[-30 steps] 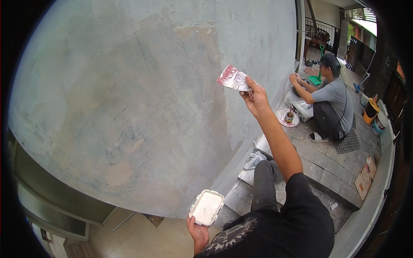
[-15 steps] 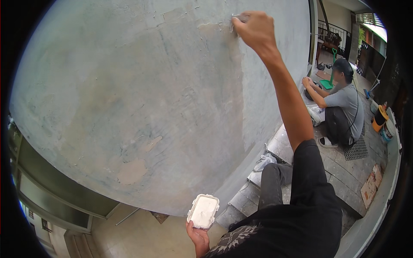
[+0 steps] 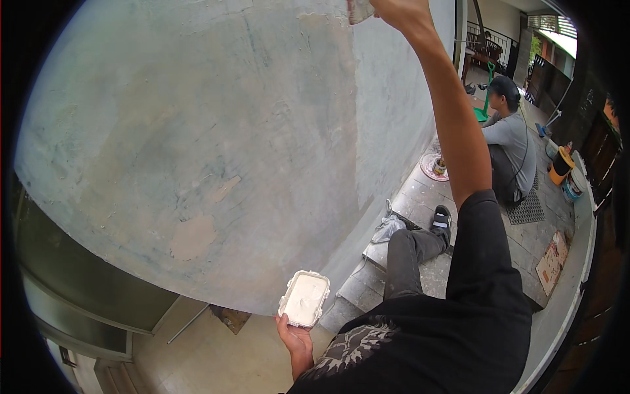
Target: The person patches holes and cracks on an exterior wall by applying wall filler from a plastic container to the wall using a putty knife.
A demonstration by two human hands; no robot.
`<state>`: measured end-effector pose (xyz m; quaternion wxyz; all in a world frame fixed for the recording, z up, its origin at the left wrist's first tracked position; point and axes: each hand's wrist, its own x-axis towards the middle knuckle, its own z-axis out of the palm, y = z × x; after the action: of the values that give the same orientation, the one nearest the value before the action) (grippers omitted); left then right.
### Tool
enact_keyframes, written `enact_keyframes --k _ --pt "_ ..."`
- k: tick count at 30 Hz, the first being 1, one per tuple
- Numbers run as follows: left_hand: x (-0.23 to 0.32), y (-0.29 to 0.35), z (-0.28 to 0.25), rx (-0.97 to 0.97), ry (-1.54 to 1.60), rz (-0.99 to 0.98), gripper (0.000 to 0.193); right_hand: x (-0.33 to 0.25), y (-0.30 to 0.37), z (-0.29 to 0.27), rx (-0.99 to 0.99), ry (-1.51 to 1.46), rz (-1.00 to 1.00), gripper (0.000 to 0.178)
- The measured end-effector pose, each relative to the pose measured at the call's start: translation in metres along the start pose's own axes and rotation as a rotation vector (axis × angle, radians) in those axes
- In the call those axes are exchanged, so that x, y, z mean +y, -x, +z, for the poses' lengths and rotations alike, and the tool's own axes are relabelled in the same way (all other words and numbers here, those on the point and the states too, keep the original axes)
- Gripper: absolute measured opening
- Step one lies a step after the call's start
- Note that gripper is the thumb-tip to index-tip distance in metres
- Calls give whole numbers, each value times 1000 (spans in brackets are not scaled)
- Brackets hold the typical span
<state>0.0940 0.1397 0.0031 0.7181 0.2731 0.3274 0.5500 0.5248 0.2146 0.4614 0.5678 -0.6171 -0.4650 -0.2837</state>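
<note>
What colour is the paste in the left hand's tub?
The paste is creamy white; head view.

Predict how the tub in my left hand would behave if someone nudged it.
The tub is probably fairly heavy for its size, as white paste spreads across its inside. It might tip if nudged, since your left hand shows only at its near end.

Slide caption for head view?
Left hand holding rectangular white tub of pale paste; right hand gripping pinkish flat scraper near grey wall.
</note>
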Motion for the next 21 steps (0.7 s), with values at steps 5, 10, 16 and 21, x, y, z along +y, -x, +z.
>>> enact_keyframes --k 5,10,16,21 --pt "6 4 -9 -12 -37 -18 55 32 25 63 148 228 -189 24" --pt "11 10 -14 -1 -3 -14 53 -12 96 58 83 -63 -315 16" --pt "14 10 -17 -21 -72 -29 54 26 82 24 278 -182 -267 15" --pt "15 14 -7 -28 -88 -16 55 72 88 78 259 -53 -494 17"
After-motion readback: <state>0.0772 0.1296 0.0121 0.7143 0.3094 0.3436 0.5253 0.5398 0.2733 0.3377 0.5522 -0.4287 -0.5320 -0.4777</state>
